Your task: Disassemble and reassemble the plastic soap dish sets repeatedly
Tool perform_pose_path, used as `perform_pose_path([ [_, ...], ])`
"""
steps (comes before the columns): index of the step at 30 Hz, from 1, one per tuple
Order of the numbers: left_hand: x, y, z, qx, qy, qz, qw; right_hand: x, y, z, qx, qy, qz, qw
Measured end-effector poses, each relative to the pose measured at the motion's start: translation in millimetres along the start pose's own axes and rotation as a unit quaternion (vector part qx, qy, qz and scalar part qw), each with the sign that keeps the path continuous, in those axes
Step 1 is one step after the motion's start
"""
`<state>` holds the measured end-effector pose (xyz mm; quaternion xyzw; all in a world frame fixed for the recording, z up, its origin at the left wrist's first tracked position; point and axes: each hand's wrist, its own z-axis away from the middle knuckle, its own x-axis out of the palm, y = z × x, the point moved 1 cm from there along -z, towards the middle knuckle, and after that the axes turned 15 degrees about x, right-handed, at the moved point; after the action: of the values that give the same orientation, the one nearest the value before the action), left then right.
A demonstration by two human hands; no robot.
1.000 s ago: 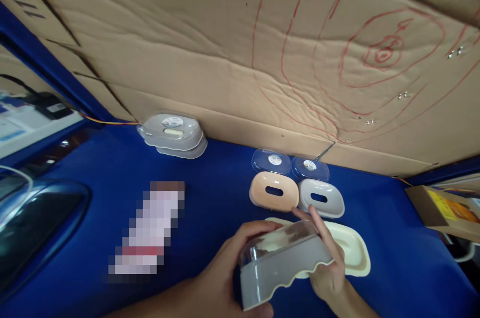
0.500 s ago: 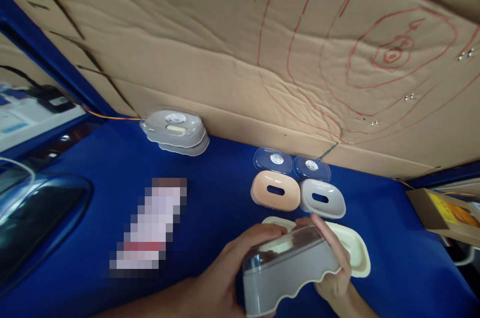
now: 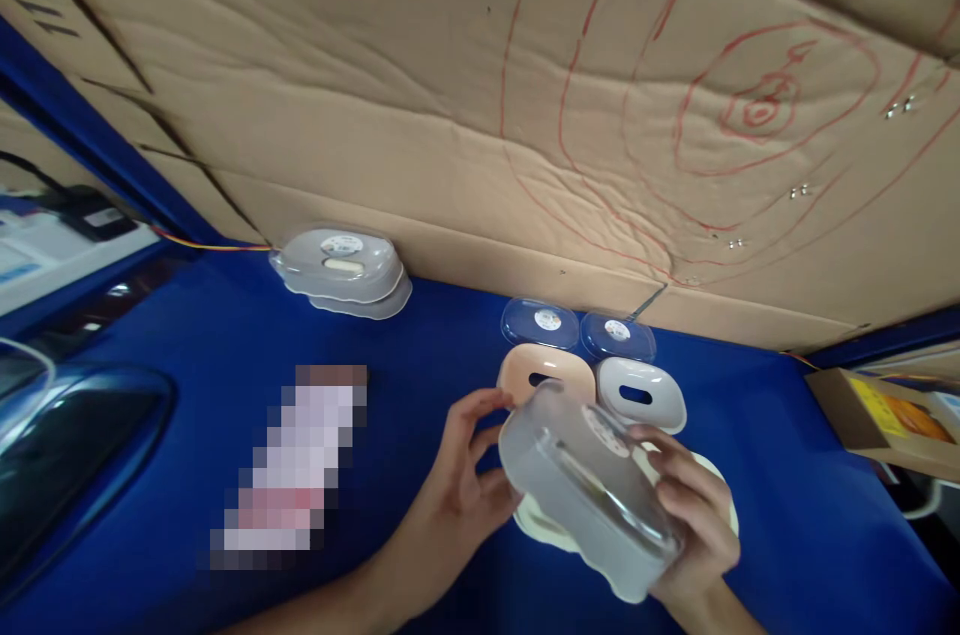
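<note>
My right hand point(image 3: 697, 507) is closed around the right end of a grey oval box point(image 3: 577, 485) with a clear lid, a round sticker, a pale slot and a wavy lower edge. The box is tilted in mid-air. At its left end my left hand point(image 3: 469, 480) is spread, thumb and fingers apart; whether its fingertips touch the box is unclear. Beneath lies a cream tray point(image 3: 544, 527), largely covered by the box and my right hand. Just behind are a peach oval shell point(image 3: 544, 362), partly hidden, and a white oval shell point(image 3: 660, 393), each with a slot.
Two clear lids point(image 3: 521, 320) with stickers lie behind the shells. Stacked grey boxes point(image 3: 341, 270) stand at the back left. A pixelated object point(image 3: 292, 460) lies on the blue table point(image 3: 420, 355). Cardboard point(image 3: 360, 85) walls the back; a carton point(image 3: 885, 425) is at right.
The grey box has been turned and tipped, so its clear top faces me. My left hand has moved off its near side to the left end, fingers spreading. The view has shifted slightly.
</note>
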<state>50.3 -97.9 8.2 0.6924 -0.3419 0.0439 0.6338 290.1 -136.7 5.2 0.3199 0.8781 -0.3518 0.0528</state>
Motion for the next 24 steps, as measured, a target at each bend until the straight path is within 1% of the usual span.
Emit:
perform_pose_path([
  [1,2.4,-2.3,0.4,-0.028,-0.002,0.043,0.999,0.3,-1.8,1.1,-0.025,0.013,0.032,0.999],
  [2,5.0,-3.8,1.1,-0.049,-0.017,0.082,0.995,1.1,-3.7,2.6,-0.043,0.005,0.063,0.997],
  [4,8.9,-4.4,2.3,-0.077,-0.047,0.136,0.987,4.8,-9.0,5.8,-0.066,-0.05,0.113,0.99],
  [5,9.0,-3.6,1.8,-0.083,-0.035,0.139,0.986,7.6,-12.4,6.7,-0.079,-0.088,0.131,0.984],
  [7,4.1,0.2,-3.5,-0.085,0.038,0.084,0.992,14.5,-19.1,7.2,-0.108,-0.177,0.156,0.966],
  [9,-6.4,7.7,-15.1,-0.081,0.132,-0.025,0.988,21.0,-22.9,6.4,-0.123,-0.269,0.172,0.94],
  [10,-12.8,12.7,-22.8,-0.067,0.16,-0.071,0.982,23.2,-23.1,5.9,-0.121,-0.305,0.181,0.927],
  [12,-27.5,23.2,-38.6,-0.037,0.21,-0.143,0.967,24.9,-20.5,4.9,-0.106,-0.346,0.201,0.91],
  [13,-35.5,27.8,-45.5,-0.032,0.229,-0.176,0.957,24.5,-18.5,4.3,-0.096,-0.355,0.212,0.905],
  [15,-51.9,34.2,-56.0,-0.033,0.242,-0.235,0.941,22.6,-15.5,3.0,-0.078,-0.363,0.229,0.9],
  [17,-68.1,36.0,-62.2,-0.01,0.224,-0.299,0.927,20.5,-15.7,1.5,-0.065,-0.363,0.232,0.9],
  [18,-75.7,35.2,-64.3,0.006,0.202,-0.343,0.917,19.8,-16.9,0.9,-0.06,-0.362,0.229,0.902],
  [19,-82.7,33.5,-65.9,0.027,0.183,-0.392,0.901,19.4,-18.6,0.8,-0.056,-0.363,0.225,0.903],
  [22,-99.6,25.2,-69.0,0.064,0.178,-0.448,0.874,20.0,-22.4,3.2,-0.04,-0.371,0.21,0.904],
  [24,-105.8,20.5,-70.7,0.09,0.177,-0.477,0.856,20.7,-21.8,6.6,-0.023,-0.378,0.199,0.904],
])
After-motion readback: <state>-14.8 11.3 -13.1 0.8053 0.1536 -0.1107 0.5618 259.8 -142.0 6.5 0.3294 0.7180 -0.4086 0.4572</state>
